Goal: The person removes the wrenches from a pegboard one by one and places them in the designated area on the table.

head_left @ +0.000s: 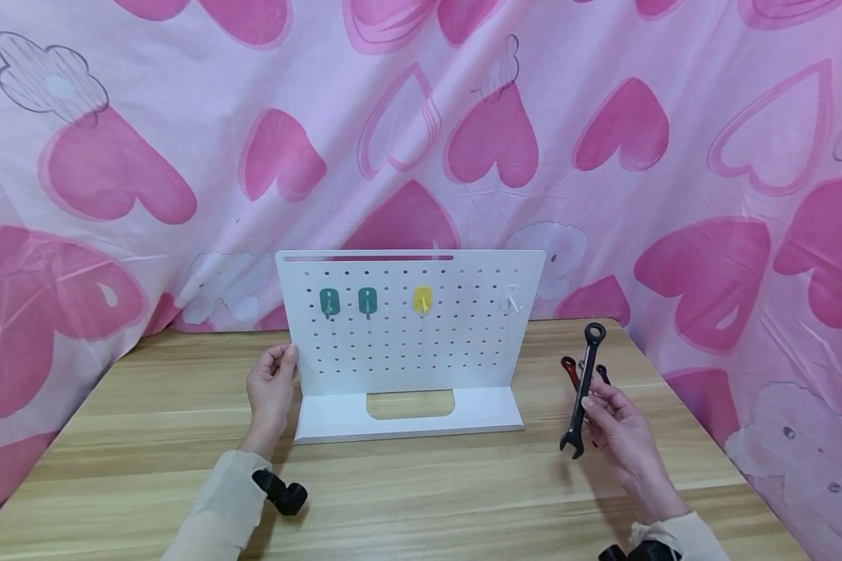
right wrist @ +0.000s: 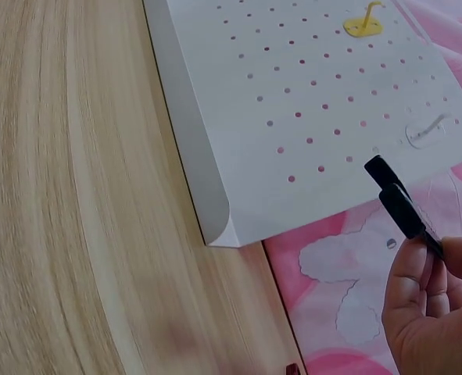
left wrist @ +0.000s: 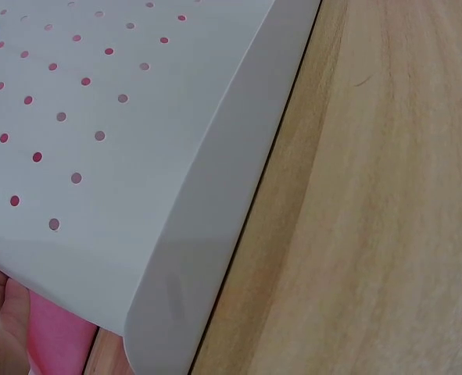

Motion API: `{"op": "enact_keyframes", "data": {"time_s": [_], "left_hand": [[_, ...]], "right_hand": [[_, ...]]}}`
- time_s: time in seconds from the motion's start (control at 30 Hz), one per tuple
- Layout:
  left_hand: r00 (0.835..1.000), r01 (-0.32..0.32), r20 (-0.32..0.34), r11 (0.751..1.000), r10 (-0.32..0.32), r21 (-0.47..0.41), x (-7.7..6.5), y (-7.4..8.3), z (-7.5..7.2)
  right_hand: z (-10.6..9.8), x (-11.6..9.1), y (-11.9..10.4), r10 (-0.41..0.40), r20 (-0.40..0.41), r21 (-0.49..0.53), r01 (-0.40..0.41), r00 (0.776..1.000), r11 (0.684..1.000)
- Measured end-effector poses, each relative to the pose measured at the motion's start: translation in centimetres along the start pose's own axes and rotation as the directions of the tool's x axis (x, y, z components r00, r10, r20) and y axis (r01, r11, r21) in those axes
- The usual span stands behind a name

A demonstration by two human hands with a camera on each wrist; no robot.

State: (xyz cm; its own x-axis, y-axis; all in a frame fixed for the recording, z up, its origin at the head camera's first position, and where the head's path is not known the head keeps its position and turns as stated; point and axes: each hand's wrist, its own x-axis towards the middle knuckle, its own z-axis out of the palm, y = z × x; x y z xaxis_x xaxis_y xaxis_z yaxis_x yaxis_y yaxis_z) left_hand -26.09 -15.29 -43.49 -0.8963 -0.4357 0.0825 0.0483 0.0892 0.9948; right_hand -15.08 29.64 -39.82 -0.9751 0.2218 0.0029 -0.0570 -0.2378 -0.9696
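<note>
A black combination wrench [head_left: 581, 393], ring end up and open jaw down, is pinched between the thumb and fingers of my right hand [head_left: 624, 436]. In the right wrist view the wrench [right wrist: 402, 211] is seen nearly end-on beside the board. A white pegboard [head_left: 407, 343] stands upright on its flat base. My left hand [head_left: 271, 389] holds the board's left edge, its fingers bent at the rim; the left wrist view catches only part of this hand [left wrist: 4, 320]. Two green hooks [head_left: 330, 301], a yellow hook [head_left: 423, 300] and a clear hook [head_left: 511, 299] are on the board.
Behind the right hand, a red wrench [head_left: 570, 369] and a dark blue wrench [head_left: 603, 374] lie on the wooden table [head_left: 421, 499], partly hidden. A pink heart-patterned cloth [head_left: 421, 117] hangs behind the table. Black wrist cameras [head_left: 281, 492] are strapped over pale sleeves.
</note>
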Motion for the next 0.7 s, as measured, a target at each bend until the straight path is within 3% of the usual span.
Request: {"op": "enact_keyframes", "data": {"time_s": [0.7], "left_hand": [[0.999, -0.042, -0.012, 0.999, 0.042, -0.025, -0.1, -0.2, 0.0]], "right_hand": [[-2.9, 0.8, 0.0, -0.022, 0.053, 0.075, 0.018, 0.998, 0.997]]}}
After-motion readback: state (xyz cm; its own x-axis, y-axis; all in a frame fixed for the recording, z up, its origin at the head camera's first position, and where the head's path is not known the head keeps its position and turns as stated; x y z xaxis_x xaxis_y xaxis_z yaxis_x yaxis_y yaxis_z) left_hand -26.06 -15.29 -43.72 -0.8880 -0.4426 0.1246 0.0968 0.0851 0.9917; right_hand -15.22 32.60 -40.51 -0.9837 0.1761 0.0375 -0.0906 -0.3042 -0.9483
